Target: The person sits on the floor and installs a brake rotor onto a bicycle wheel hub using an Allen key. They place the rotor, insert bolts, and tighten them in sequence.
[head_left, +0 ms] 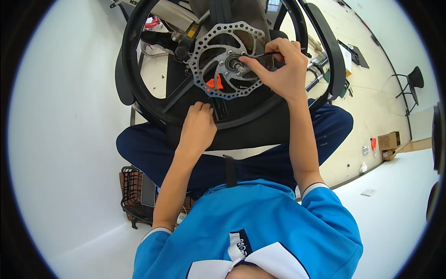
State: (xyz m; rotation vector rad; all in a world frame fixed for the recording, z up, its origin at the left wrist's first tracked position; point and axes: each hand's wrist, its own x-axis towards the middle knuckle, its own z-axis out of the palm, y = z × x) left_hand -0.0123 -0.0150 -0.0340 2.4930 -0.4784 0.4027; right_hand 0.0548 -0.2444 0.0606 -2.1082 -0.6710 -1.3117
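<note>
A black spoked wheel [153, 95] lies flat over my lap. At its hub a silver brake disc [200, 65] with holes round its edge is fixed by several bolts, and a threaded axle [239, 68] sticks up in the middle. My right hand [284, 67] is closed in a pinch over the disc's right side, gripping a thin dark rod-like tool [261, 55] that reaches toward the hub. My left hand [199, 123] is curled down on the wheel's near part, below the disc; its fingertips are partly hidden. An orange-red tag [214, 83] shows through the disc.
A black seat [172, 76] is under the wheel. A tool with a yellow band [191, 30] lies at the disc's upper left. A black wire basket [131, 188] stands lower left. Right, on the floor, are metal tubes [317, 69], a black chair [411, 83] and cardboard boxes [388, 141].
</note>
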